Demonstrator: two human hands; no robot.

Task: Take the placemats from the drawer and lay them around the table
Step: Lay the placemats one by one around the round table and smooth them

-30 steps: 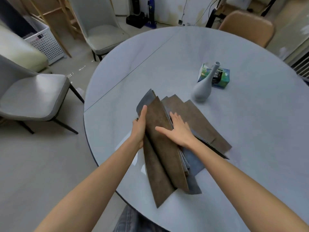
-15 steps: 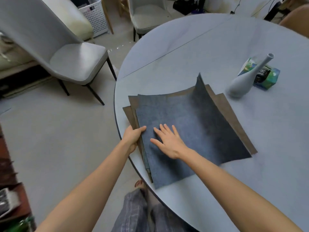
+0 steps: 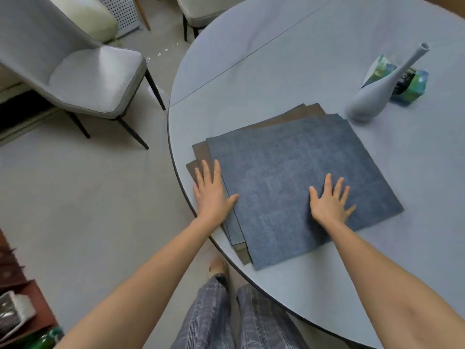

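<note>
A stack of placemats lies flat at the near left edge of the round grey table (image 3: 289,71). The top placemat (image 3: 284,172) is blue-grey; brown placemats (image 3: 294,114) stick out beneath it at the far side and the left. My left hand (image 3: 211,195) rests flat with spread fingers on the stack's left edge, over the table rim. My right hand (image 3: 329,202) presses flat on the blue-grey top mat, nearer its front right. Neither hand grips anything.
A pale grey bottle-shaped vase (image 3: 370,96) stands just beyond the stack, with a green tissue pack (image 3: 407,86) behind it. A grey chair (image 3: 83,76) stands on the left and another chair (image 3: 198,8) at the far side. My legs (image 3: 239,316) are by the table edge.
The mats were bunched and folded up in my hands; now the stack lies spread flat. The raised far corner of the blue-grey mat has dropped. My hands have moved apart, palms down.
</note>
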